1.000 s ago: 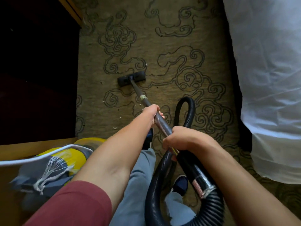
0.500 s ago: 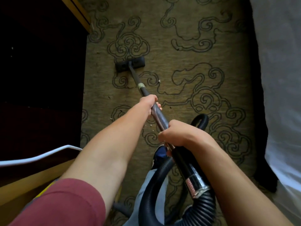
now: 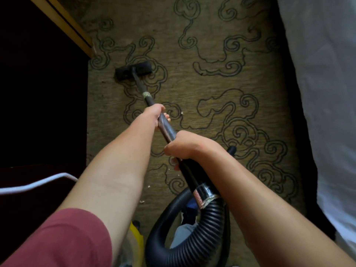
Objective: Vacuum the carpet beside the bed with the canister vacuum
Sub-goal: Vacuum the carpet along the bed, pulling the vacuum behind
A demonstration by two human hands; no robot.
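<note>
The olive carpet (image 3: 212, 89) with dark swirl patterns fills the middle of the view. A black floor nozzle (image 3: 133, 71) lies flat on it near the dark furniture at the left. A dark metal wand (image 3: 149, 99) runs back from the nozzle to my hands. My left hand (image 3: 154, 115) grips the wand further forward. My right hand (image 3: 183, 146) grips it behind, where the black handle begins. The ribbed black hose (image 3: 204, 224) loops down beneath my right forearm. A sliver of the yellow canister (image 3: 137, 241) shows at the bottom. The bed (image 3: 323, 93), in white bedding, runs along the right.
Dark furniture (image 3: 42, 93) with a light wooden edge (image 3: 63, 26) borders the carpet on the left. A white cord (image 3: 38, 183) crosses it at lower left. Small pale crumbs (image 3: 142, 201) dot the carpet near my arms. My blue shoe (image 3: 189, 207) shows by the hose.
The nozzle has been pushed forward along the carpet, away from me, with both hands keeping their grip. The view has shifted, so the yellow canister is now almost out of sight.
</note>
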